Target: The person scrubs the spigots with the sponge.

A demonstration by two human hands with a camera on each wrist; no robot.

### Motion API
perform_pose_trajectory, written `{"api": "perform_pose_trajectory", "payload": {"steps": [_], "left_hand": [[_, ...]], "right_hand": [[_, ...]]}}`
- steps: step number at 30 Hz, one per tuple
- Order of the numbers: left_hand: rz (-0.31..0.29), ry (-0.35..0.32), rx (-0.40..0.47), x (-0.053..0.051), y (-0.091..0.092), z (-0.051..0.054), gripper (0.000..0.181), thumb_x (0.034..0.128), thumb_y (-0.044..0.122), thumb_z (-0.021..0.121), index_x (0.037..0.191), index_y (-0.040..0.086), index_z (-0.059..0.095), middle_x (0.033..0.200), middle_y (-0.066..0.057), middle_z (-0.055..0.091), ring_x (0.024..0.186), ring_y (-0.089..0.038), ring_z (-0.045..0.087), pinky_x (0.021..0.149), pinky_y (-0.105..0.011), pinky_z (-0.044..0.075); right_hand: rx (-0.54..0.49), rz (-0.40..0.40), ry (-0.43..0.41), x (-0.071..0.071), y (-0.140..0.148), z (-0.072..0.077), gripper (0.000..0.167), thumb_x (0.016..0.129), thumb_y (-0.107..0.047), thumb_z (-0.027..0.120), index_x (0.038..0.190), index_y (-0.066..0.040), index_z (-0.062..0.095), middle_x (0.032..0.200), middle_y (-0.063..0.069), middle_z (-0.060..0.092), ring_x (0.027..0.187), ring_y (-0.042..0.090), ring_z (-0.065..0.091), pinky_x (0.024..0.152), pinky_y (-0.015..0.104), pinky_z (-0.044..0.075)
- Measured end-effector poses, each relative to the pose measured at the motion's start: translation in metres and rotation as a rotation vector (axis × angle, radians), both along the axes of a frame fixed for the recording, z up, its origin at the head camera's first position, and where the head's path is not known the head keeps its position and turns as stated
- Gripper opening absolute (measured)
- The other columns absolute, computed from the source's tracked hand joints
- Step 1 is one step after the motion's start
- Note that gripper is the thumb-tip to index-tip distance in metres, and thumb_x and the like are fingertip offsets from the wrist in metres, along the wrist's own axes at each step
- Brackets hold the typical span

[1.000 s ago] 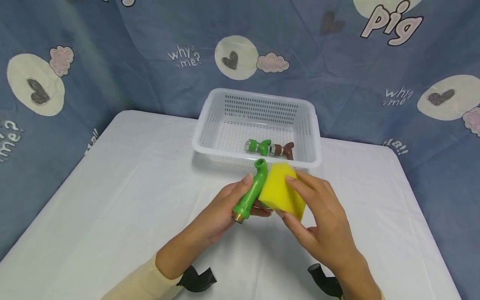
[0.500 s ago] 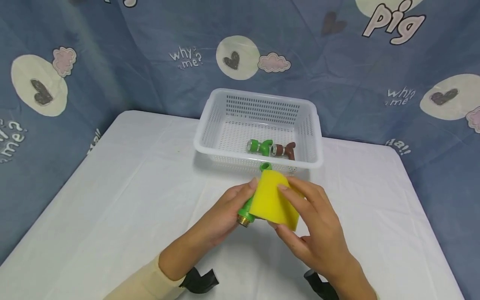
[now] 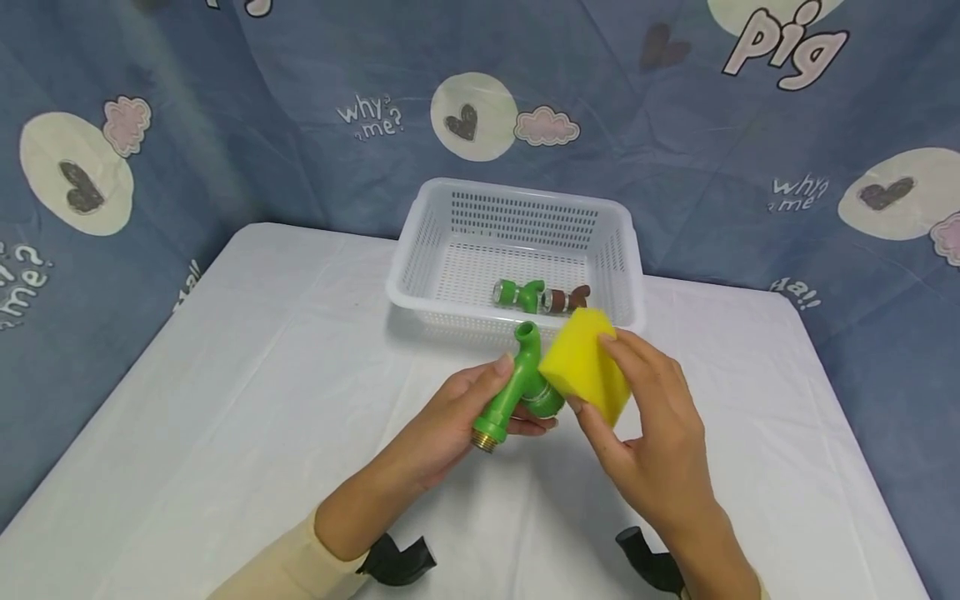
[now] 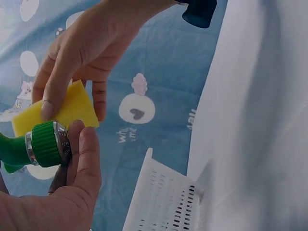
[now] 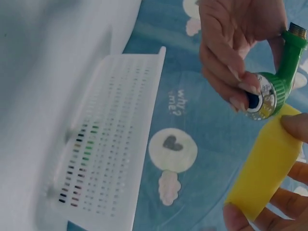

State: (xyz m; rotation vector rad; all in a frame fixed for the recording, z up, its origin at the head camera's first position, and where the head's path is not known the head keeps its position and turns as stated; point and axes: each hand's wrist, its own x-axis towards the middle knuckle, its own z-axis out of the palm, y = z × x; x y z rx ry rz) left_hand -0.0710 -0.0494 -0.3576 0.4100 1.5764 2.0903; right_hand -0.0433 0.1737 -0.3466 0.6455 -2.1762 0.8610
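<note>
A green tap with a brass threaded end is gripped by my left hand, held over the table in front of the basket. The left thumb lies along its body and the fingers are under its round ribbed knob. In the right wrist view, those fingertips touch the knob's end. My right hand holds a yellow sponge between thumb and fingers, just right of the tap. In the head view the sponge's lower left edge meets or overlaps the knob; whether they touch I cannot tell.
Behind the hands stands a white perforated basket. Inside it lie a green tap and a brown tap, near its front wall. A white cloth covers the table, and a patterned blue curtain hangs behind.
The sponge moved left and down over the tap, covering most of it, then back up and right. The tap's body and knob show again. The left hand has barely moved.
</note>
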Motion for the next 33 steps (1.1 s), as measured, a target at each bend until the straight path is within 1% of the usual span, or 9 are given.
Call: {"api": "perform_pose_trajectory", "payload": {"steps": [3, 5, 9, 12, 17, 20, 23, 30, 33], "left_hand": [[0.001, -0.001, -0.004, 0.0, 0.0, 0.0, 0.064, 0.1123, 0.05, 0.04, 0.134, -0.006, 0.06, 0.115, -0.022, 0.073, 0.104, -0.033, 0.074, 0.097, -0.044, 0.058], [0.003, -0.005, -0.012, 0.0, 0.0, -0.001, 0.063, 0.1124, 0.05, 0.039, 0.135, -0.005, 0.06, 0.115, -0.02, 0.073, 0.103, -0.031, 0.074, 0.096, -0.042, 0.059], [0.021, -0.021, -0.04, 0.0, 0.0, -0.002, 0.059, 0.1128, 0.048, 0.039, 0.13, -0.004, 0.061, 0.101, -0.01, 0.068, 0.084, -0.02, 0.065, 0.076, -0.026, 0.057], [0.031, -0.015, -0.06, 0.001, -0.001, -0.004, 0.058, 0.1135, 0.046, 0.037, 0.126, -0.005, 0.061, 0.091, -0.006, 0.06, 0.076, -0.016, 0.052, 0.065, -0.022, 0.045], [-0.003, -0.008, -0.061, 0.0, 0.0, -0.005, 0.06, 0.1135, 0.047, 0.038, 0.135, -0.005, 0.059, 0.102, -0.01, 0.068, 0.087, -0.019, 0.065, 0.075, -0.025, 0.053], [-0.033, 0.0, -0.051, -0.001, 0.0, -0.004, 0.059, 0.1135, 0.046, 0.04, 0.14, -0.004, 0.058, 0.114, -0.015, 0.071, 0.099, -0.027, 0.072, 0.09, -0.035, 0.059], [-0.043, 0.016, -0.042, -0.002, -0.001, -0.004, 0.057, 0.1137, 0.043, 0.041, 0.138, -0.005, 0.058, 0.116, -0.018, 0.072, 0.103, -0.03, 0.072, 0.097, -0.042, 0.058], [-0.053, 0.024, -0.053, -0.004, -0.001, -0.004, 0.058, 0.1135, 0.044, 0.04, 0.138, -0.004, 0.059, 0.118, -0.019, 0.073, 0.105, -0.03, 0.073, 0.098, -0.043, 0.058], [-0.059, 0.017, -0.056, -0.003, -0.001, -0.006, 0.059, 0.1134, 0.046, 0.039, 0.139, -0.004, 0.059, 0.119, -0.019, 0.073, 0.105, -0.031, 0.073, 0.098, -0.042, 0.058]], "right_hand": [[-0.013, -0.009, 0.002, 0.002, 0.0, 0.002, 0.059, 0.105, -0.046, 0.062, 0.138, 0.003, 0.06, 0.137, 0.021, 0.061, 0.122, 0.035, 0.059, 0.111, 0.019, 0.042], [-0.019, 0.045, 0.033, 0.005, -0.002, 0.004, 0.059, 0.105, -0.044, 0.062, 0.137, 0.005, 0.06, 0.137, 0.024, 0.06, 0.121, 0.036, 0.059, 0.111, 0.022, 0.043], [0.02, 0.205, 0.105, 0.011, -0.011, 0.007, 0.054, 0.106, -0.038, 0.063, 0.136, 0.006, 0.059, 0.135, 0.027, 0.059, 0.117, 0.038, 0.058, 0.113, 0.026, 0.044], [0.074, 0.239, 0.107, 0.014, -0.017, 0.007, 0.049, 0.107, -0.039, 0.061, 0.135, 0.001, 0.062, 0.135, 0.026, 0.059, 0.117, 0.039, 0.058, 0.114, 0.025, 0.042], [0.1, 0.158, 0.05, 0.012, -0.014, 0.006, 0.049, 0.107, -0.043, 0.057, 0.136, -0.005, 0.065, 0.137, 0.022, 0.059, 0.117, 0.038, 0.058, 0.113, 0.02, 0.04], [0.072, 0.119, 0.01, 0.008, -0.01, 0.004, 0.051, 0.107, -0.044, 0.057, 0.138, -0.004, 0.063, 0.139, 0.021, 0.058, 0.121, 0.037, 0.057, 0.111, 0.018, 0.04], [0.037, 0.096, -0.012, 0.003, -0.006, 0.003, 0.053, 0.106, -0.044, 0.059, 0.139, -0.003, 0.063, 0.139, 0.021, 0.058, 0.121, 0.036, 0.057, 0.11, 0.017, 0.041], [0.008, 0.02, -0.039, -0.002, 0.006, 0.0, 0.054, 0.097, -0.032, 0.067, 0.142, -0.004, 0.061, 0.138, 0.023, 0.058, 0.123, 0.038, 0.056, 0.111, 0.017, 0.04], [-0.004, 0.023, -0.026, 0.001, 0.005, 0.001, 0.053, 0.101, -0.037, 0.067, 0.141, -0.003, 0.062, 0.137, 0.023, 0.058, 0.122, 0.037, 0.057, 0.11, 0.018, 0.041]]}}
